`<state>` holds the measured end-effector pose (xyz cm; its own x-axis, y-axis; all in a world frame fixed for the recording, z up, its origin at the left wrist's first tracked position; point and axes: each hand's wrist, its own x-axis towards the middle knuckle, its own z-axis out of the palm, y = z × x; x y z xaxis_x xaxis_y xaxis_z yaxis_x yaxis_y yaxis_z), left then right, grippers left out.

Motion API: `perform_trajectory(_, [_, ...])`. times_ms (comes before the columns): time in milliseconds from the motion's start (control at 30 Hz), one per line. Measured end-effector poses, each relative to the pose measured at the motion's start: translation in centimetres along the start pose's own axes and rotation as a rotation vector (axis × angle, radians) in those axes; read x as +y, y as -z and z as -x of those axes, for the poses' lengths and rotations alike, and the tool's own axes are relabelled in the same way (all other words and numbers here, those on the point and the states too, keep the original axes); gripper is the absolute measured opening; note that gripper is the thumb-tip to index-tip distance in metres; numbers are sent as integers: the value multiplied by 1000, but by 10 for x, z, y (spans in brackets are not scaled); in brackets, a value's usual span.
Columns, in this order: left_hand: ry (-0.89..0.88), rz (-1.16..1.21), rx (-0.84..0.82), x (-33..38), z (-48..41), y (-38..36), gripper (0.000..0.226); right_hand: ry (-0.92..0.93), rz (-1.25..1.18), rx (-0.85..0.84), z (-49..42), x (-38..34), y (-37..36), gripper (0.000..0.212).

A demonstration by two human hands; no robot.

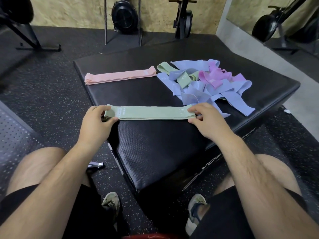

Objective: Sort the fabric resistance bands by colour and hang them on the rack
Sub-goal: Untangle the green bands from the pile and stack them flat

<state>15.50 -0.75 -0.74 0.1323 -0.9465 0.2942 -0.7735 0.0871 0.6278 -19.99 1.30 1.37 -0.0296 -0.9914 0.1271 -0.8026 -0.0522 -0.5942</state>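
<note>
A flat stack of green fabric bands (150, 112) lies across the near part of a black padded box (155, 152). My left hand (96, 121) pinches the stack's left end between thumb and fingers. My right hand (207, 121) pinches its right end the same way. Farther back lies a neat stack of pink bands (120, 76). At the back right sits a tangled heap of blue bands (195, 94), purple bands (214, 75) and a few green bands (183, 78). No rack shows in this view.
The box stands on speckled black rubber flooring (51, 100). Gym machines stand along the far wall: a bike base (34, 45), a fan wheel (124, 16) and a rower frame (183, 19). A small metal object (95, 165) lies on the floor by my left knee.
</note>
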Motion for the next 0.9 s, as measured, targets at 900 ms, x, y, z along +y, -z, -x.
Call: perform_trajectory(900, [-247,-92,45,18,12,-12,33,79,110,145,7,-23,1,27])
